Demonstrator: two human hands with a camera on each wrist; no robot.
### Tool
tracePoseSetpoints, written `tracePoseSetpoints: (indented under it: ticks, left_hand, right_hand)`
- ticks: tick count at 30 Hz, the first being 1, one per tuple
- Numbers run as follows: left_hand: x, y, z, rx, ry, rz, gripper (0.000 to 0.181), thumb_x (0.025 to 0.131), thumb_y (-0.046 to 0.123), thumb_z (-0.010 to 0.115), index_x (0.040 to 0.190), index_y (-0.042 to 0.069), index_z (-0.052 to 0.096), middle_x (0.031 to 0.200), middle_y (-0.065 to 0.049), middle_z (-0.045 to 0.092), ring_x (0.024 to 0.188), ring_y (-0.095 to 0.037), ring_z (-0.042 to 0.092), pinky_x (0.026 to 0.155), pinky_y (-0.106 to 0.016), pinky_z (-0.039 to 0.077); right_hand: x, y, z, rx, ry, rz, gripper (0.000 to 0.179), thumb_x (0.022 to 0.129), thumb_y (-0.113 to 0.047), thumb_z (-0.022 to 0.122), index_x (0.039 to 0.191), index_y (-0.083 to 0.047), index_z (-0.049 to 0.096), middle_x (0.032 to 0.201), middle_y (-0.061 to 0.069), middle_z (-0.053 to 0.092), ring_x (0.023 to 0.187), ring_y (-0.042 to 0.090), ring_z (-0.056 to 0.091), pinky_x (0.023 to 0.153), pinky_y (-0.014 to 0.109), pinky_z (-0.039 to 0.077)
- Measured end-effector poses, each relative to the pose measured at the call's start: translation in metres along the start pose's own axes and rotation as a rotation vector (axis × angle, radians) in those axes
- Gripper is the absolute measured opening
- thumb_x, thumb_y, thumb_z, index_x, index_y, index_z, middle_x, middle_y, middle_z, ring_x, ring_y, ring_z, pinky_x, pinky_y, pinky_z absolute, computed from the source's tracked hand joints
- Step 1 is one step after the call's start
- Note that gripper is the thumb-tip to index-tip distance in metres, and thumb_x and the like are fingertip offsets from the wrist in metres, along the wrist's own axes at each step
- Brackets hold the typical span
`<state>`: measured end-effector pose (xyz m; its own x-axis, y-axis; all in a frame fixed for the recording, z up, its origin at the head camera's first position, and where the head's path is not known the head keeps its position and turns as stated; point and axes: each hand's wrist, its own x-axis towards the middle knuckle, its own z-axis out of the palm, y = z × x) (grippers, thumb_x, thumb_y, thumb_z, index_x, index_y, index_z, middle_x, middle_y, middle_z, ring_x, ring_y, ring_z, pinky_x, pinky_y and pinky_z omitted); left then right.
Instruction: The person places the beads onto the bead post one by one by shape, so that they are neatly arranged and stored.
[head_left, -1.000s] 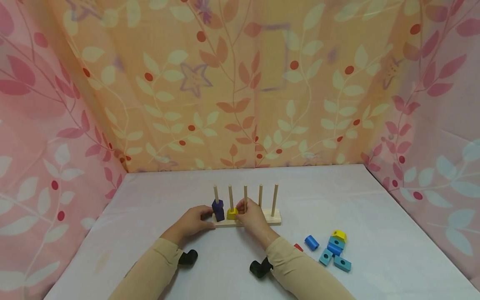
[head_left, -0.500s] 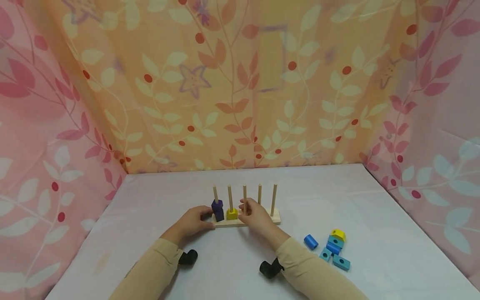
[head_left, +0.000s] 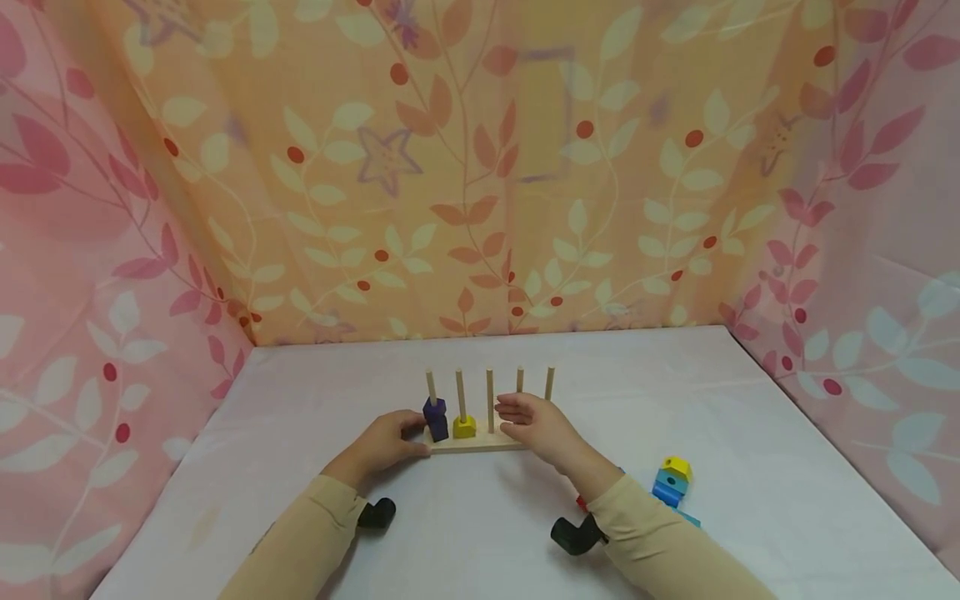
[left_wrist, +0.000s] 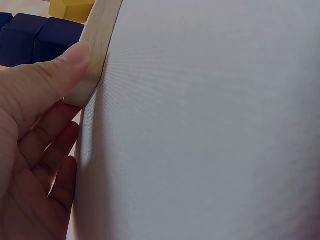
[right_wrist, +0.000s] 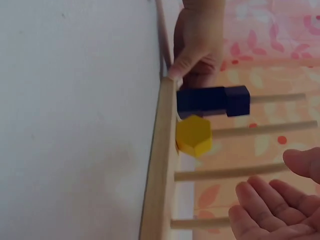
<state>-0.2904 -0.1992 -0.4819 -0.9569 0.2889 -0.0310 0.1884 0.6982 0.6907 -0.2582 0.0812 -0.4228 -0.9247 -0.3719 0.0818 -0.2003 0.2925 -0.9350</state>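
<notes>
A wooden peg board (head_left: 468,447) with a row of upright pegs stands mid-table in the head view. My left hand (head_left: 388,442) grips its left end, thumb on the front edge of the base and fingers behind it, as the left wrist view confirms. Two dark purple blocks (right_wrist: 210,101) are stacked on the leftmost peg. A yellow six-sided block (right_wrist: 193,135) sits low on the second peg. My right hand (head_left: 546,429) holds nothing; its fingers extend beside the bare third peg (head_left: 491,400). It hides parts of the two right pegs.
On the right of the white-covered table lie loose blocks: a yellow one (head_left: 677,467), a teal one (head_left: 670,482) and a blue one (head_left: 667,495). A red piece (head_left: 582,502) peeks out beside the right forearm. Patterned curtains enclose the back and sides.
My right hand has moved right, away from the yellow block and past the third peg, and its fingers have straightened. My left hand stays on the board's end.
</notes>
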Motion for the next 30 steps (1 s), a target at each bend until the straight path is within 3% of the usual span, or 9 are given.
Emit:
tracePoseSetpoints:
  ticks: [9,23,30]
  left_hand:
    - [0.0,0.0,-0.001,0.034,0.026,0.085,0.05,0.071,0.024,0.078,0.116,0.012,0.063,0.115,0.0,0.061,0.116,-0.022,0.05,0.101,-0.042,0.035]
    - [-0.001,0.002,-0.001,0.013,0.03,0.045,0.049,0.07,0.021,0.079,0.116,0.011,0.063,0.116,-0.001,0.06,0.117,-0.023,0.05,0.102,-0.043,0.034]
    - [-0.001,0.0,0.0,0.017,0.031,0.037,0.05,0.07,0.022,0.079,0.116,0.012,0.063,0.116,-0.002,0.06,0.117,-0.024,0.05,0.102,-0.043,0.034]
  right_hand:
    - [-0.014,0.0,-0.035,-0.048,-0.088,0.016,0.029,0.087,-0.009,0.061,0.113,0.002,0.058,0.11,0.02,0.061,0.101,0.028,0.059,0.082,0.028,0.05]
    - [-0.04,0.016,-0.081,-0.207,-0.233,0.093,0.023,0.083,-0.007,0.065,0.105,0.0,0.062,0.098,0.015,0.064,0.087,0.017,0.061,0.079,0.031,0.052]
    - [-0.048,0.027,-0.095,-0.232,-0.369,0.106,0.018,0.082,-0.007,0.065,0.1,-0.001,0.064,0.096,0.013,0.064,0.087,0.019,0.059,0.076,0.025,0.05]
